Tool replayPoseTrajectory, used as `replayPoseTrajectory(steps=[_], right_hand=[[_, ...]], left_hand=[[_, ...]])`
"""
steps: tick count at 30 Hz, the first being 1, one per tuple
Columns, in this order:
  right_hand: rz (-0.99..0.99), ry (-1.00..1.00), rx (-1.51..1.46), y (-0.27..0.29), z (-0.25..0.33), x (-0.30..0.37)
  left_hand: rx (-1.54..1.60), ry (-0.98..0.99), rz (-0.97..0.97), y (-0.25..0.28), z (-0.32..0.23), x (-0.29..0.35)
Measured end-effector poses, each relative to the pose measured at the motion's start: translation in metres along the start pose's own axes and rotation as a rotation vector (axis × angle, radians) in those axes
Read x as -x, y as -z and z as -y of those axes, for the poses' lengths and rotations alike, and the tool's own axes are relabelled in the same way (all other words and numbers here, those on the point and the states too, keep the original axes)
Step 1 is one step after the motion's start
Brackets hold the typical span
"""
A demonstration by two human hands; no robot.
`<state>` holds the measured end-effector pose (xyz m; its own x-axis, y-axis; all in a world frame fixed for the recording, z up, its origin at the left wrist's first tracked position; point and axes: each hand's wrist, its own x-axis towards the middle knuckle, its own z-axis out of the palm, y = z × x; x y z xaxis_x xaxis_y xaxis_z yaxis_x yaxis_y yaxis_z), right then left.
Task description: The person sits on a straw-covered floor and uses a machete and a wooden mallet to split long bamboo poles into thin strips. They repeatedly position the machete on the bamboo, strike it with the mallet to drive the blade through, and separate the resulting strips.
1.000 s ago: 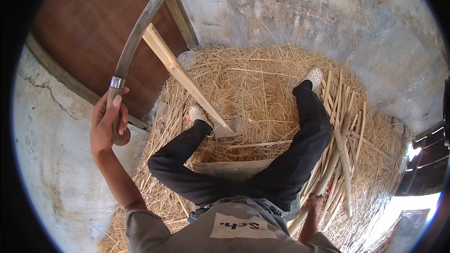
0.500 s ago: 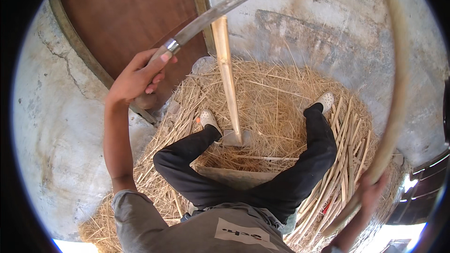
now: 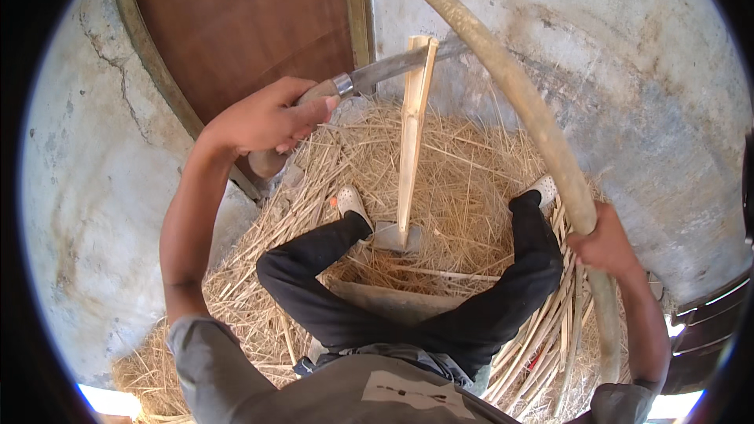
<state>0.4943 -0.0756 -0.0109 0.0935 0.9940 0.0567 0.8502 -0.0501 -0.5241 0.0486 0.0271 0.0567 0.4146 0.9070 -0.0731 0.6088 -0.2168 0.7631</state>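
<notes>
My left hand (image 3: 263, 119) is closed round the wooden handle of a machete (image 3: 386, 70). Its blade lies across the upper end of a split bamboo piece (image 3: 410, 141) and seems to be set into it. The bamboo stands almost upright, its foot on a flat grey block (image 3: 386, 235) between my feet. In my right hand (image 3: 606, 243) is a long, thick, curved wooden stick (image 3: 528, 98), gripped toward its lower part. The stick's upper part passes in front of the blade's tip; whether they touch I cannot tell.
Loose straw and shavings (image 3: 463, 180) cover the floor. Several thin bamboo strips (image 3: 542, 330) lie in a pile beside my right leg. A low board (image 3: 393, 302) is between my thighs. A grey wall (image 3: 628, 71) and a brown door (image 3: 243, 23) stand ahead.
The machete has come down and right, from beside the bamboo's top onto it. My right hand has risen, bringing the stick inward over the blade's tip. The bamboo's top has shifted right.
</notes>
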Motion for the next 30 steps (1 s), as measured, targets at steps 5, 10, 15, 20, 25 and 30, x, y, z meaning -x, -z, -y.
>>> replayPoseTrajectory(steps=[5, 10, 15, 20, 25, 30], right_hand=[[-0.167, -0.261, -0.351, 0.051, 0.036, 0.021], [-0.633, 0.115, -0.287, 0.133, 0.050, 0.012], [-0.456, -0.068, 0.092, 0.108, -0.012, -0.038], [0.232, -0.309, -0.211, -0.046, 0.037, -0.009], [-0.100, -0.230, -0.286, 0.025, 0.038, -0.002], [-0.605, 0.165, -0.238, 0.138, 0.056, 0.004]], left_hand=[[0.019, 0.044, -0.028, -0.002, 0.005, 0.001], [0.010, 0.067, -0.033, -0.001, 0.008, -0.005], [-0.038, 0.035, -0.011, -0.001, 0.006, -0.003], [-0.207, 0.081, 0.032, -0.002, 0.012, -0.005], [-0.224, -0.025, 0.031, -0.009, 0.032, -0.006], [-0.245, -0.052, 0.065, -0.013, 0.028, -0.011]])
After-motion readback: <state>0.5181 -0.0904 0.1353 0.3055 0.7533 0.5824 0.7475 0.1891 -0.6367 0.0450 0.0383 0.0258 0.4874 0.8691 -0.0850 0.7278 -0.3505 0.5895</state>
